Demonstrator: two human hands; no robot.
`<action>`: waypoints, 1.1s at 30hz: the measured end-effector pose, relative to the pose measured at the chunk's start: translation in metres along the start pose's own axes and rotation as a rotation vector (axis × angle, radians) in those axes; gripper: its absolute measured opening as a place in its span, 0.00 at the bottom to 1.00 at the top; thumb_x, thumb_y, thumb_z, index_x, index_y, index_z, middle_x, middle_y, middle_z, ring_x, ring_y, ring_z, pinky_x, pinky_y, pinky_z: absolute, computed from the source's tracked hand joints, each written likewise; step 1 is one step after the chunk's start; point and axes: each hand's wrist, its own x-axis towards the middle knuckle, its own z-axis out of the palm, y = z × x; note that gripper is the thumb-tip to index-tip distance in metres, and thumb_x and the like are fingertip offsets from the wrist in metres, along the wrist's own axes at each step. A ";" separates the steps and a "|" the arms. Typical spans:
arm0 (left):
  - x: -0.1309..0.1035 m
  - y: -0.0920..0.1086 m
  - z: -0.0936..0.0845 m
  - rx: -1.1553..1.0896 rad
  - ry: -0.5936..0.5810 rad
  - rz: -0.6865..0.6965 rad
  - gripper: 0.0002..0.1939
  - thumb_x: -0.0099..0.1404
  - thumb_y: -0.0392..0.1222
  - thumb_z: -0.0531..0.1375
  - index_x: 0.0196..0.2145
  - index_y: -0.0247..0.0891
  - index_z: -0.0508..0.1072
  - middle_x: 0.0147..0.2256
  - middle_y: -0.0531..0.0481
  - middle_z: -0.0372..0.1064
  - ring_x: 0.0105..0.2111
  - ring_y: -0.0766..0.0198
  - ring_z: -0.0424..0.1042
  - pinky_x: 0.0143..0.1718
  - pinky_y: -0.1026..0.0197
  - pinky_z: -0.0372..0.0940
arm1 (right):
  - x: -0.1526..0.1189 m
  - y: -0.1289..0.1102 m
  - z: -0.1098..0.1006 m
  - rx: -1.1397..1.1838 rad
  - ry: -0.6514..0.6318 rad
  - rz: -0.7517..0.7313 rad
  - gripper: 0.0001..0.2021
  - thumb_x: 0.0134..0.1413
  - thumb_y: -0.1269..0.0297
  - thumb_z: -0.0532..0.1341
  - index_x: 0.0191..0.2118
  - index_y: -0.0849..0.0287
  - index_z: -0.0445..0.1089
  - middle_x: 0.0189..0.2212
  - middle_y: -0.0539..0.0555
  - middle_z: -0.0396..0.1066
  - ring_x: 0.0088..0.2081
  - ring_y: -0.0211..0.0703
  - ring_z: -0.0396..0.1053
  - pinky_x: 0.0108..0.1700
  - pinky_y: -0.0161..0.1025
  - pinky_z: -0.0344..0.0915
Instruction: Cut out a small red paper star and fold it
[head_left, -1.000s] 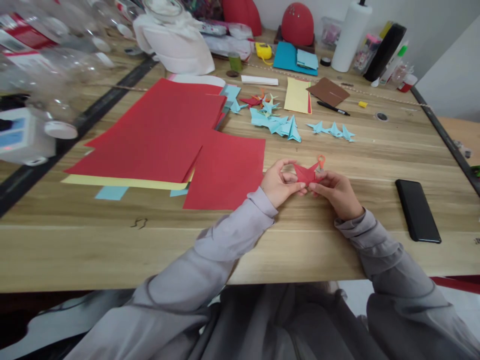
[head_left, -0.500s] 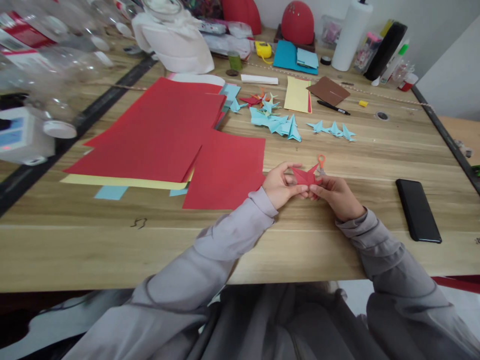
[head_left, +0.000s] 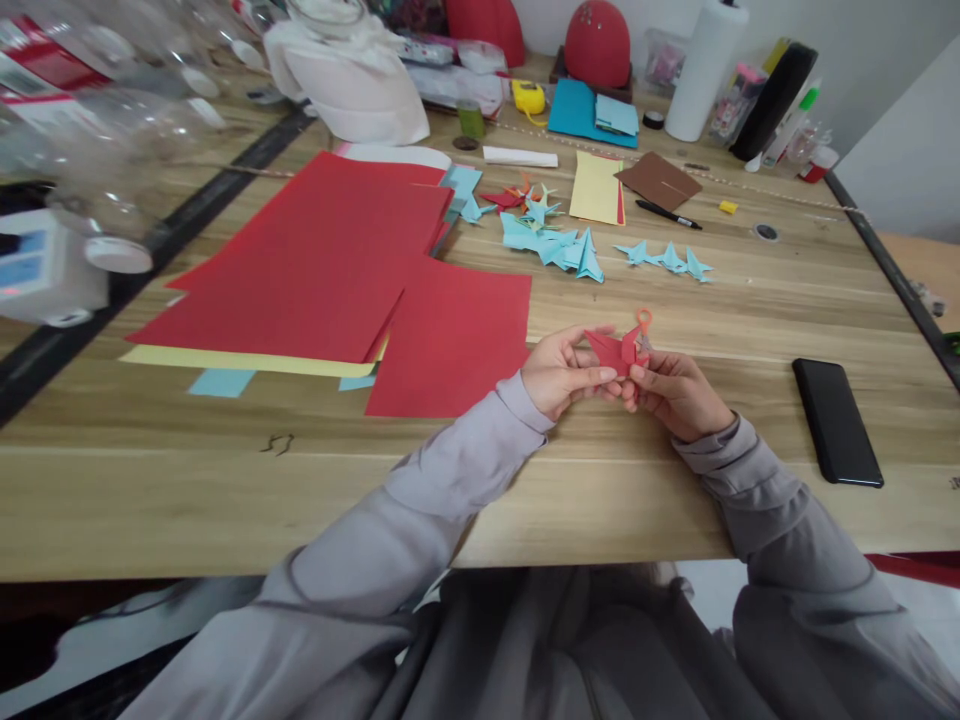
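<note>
A small folded red paper crane point(head_left: 616, 352) is held up between both my hands over the table. My left hand point(head_left: 564, 370) pinches its left side between thumb and fingers. My right hand point(head_left: 673, 388) grips the right side, thumb on the near face; the fingers behind the paper are partly hidden. Just beyond the crane lie orange-handled scissors point(head_left: 644, 318), their blades mostly covered by my right hand and the paper. Farther back are several folded light-blue paper cranes point(head_left: 555, 245), with a row of three blue cranes point(head_left: 670, 259) to their right.
Large red paper sheets point(head_left: 300, 260) lie at the left, a smaller red sheet point(head_left: 457, 340) beside my left hand. A black phone point(head_left: 836, 422) rests at the right. Behind are yellow paper point(head_left: 594, 188), brown paper point(head_left: 658, 181), a black pen point(head_left: 667, 214) and a white bottle point(head_left: 705, 72).
The right part of the red crane has been folded or turned, so its outline now shows a broader flap there. My right thumb has shifted slightly right; both hands keep hold.
</note>
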 end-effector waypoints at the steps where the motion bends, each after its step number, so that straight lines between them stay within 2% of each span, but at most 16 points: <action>1: 0.000 0.000 0.000 -0.002 -0.002 -0.003 0.40 0.41 0.33 0.72 0.50 0.29 0.60 0.23 0.48 0.75 0.21 0.63 0.75 0.26 0.63 0.69 | 0.000 0.000 0.000 0.005 0.002 0.001 0.11 0.39 0.60 0.72 0.24 0.62 0.73 0.19 0.50 0.73 0.21 0.32 0.69 0.24 0.29 0.67; 5: 0.000 0.002 -0.001 -0.003 0.003 0.001 0.37 0.41 0.32 0.72 0.49 0.31 0.63 0.23 0.49 0.75 0.22 0.63 0.75 0.25 0.64 0.69 | 0.001 -0.002 0.001 0.011 0.014 0.001 0.12 0.39 0.59 0.71 0.23 0.62 0.73 0.20 0.50 0.73 0.20 0.32 0.69 0.24 0.29 0.68; 8: 0.002 0.001 -0.001 0.004 0.057 0.013 0.32 0.41 0.32 0.71 0.45 0.30 0.65 0.24 0.47 0.75 0.22 0.64 0.74 0.25 0.64 0.69 | 0.002 -0.002 0.001 0.007 0.042 -0.015 0.13 0.40 0.57 0.71 0.23 0.63 0.72 0.20 0.50 0.73 0.20 0.32 0.69 0.24 0.29 0.68; 12: 0.005 -0.003 -0.002 0.041 0.138 0.069 0.27 0.44 0.35 0.70 0.41 0.31 0.67 0.26 0.47 0.75 0.23 0.63 0.74 0.27 0.61 0.71 | 0.003 0.000 0.002 -0.044 0.141 -0.105 0.14 0.40 0.56 0.70 0.23 0.62 0.72 0.18 0.49 0.71 0.21 0.32 0.69 0.25 0.30 0.67; 16: 0.008 -0.006 -0.002 0.045 0.207 0.240 0.34 0.45 0.39 0.70 0.50 0.39 0.64 0.33 0.51 0.74 0.28 0.64 0.75 0.30 0.60 0.71 | 0.003 0.002 0.001 -0.121 0.244 -0.170 0.14 0.41 0.55 0.70 0.22 0.61 0.70 0.19 0.50 0.72 0.20 0.32 0.66 0.25 0.31 0.66; 19: 0.008 -0.008 -0.002 0.110 0.181 0.314 0.38 0.46 0.41 0.70 0.54 0.44 0.63 0.36 0.50 0.74 0.31 0.63 0.75 0.32 0.60 0.71 | 0.004 0.003 0.000 -0.135 0.266 -0.193 0.15 0.41 0.54 0.69 0.22 0.60 0.70 0.19 0.49 0.71 0.21 0.32 0.66 0.25 0.31 0.64; 21: 0.008 -0.011 -0.001 0.192 0.127 0.312 0.32 0.47 0.42 0.70 0.50 0.40 0.68 0.37 0.48 0.74 0.31 0.63 0.75 0.35 0.57 0.71 | 0.004 0.004 -0.001 -0.154 0.253 -0.206 0.14 0.42 0.54 0.69 0.22 0.60 0.70 0.19 0.49 0.71 0.21 0.32 0.66 0.26 0.32 0.63; 23: 0.008 -0.015 -0.001 0.286 0.100 0.337 0.23 0.48 0.43 0.69 0.42 0.35 0.73 0.34 0.46 0.75 0.31 0.62 0.74 0.38 0.55 0.70 | 0.005 0.005 -0.002 -0.201 0.229 -0.221 0.14 0.44 0.54 0.68 0.22 0.60 0.71 0.20 0.49 0.71 0.21 0.33 0.66 0.26 0.32 0.63; 25: 0.008 -0.019 -0.002 0.378 0.144 0.404 0.18 0.47 0.41 0.69 0.36 0.34 0.75 0.31 0.47 0.74 0.30 0.62 0.74 0.39 0.56 0.69 | 0.005 0.006 -0.002 -0.272 0.207 -0.233 0.13 0.45 0.55 0.68 0.23 0.60 0.71 0.20 0.49 0.71 0.22 0.33 0.66 0.27 0.32 0.63; 28: 0.008 -0.020 -0.001 0.452 0.187 0.439 0.14 0.48 0.39 0.68 0.34 0.33 0.76 0.29 0.48 0.74 0.29 0.63 0.73 0.36 0.57 0.69 | 0.005 0.008 -0.001 -0.344 0.189 -0.230 0.12 0.43 0.56 0.69 0.23 0.60 0.71 0.20 0.49 0.72 0.22 0.33 0.66 0.27 0.33 0.64; 33: 0.005 -0.015 0.003 0.413 0.213 0.396 0.10 0.50 0.38 0.66 0.32 0.33 0.76 0.23 0.51 0.72 0.22 0.68 0.69 0.29 0.61 0.67 | 0.005 0.008 -0.001 -0.349 0.215 -0.246 0.13 0.43 0.55 0.68 0.24 0.60 0.70 0.21 0.49 0.72 0.23 0.34 0.67 0.27 0.33 0.64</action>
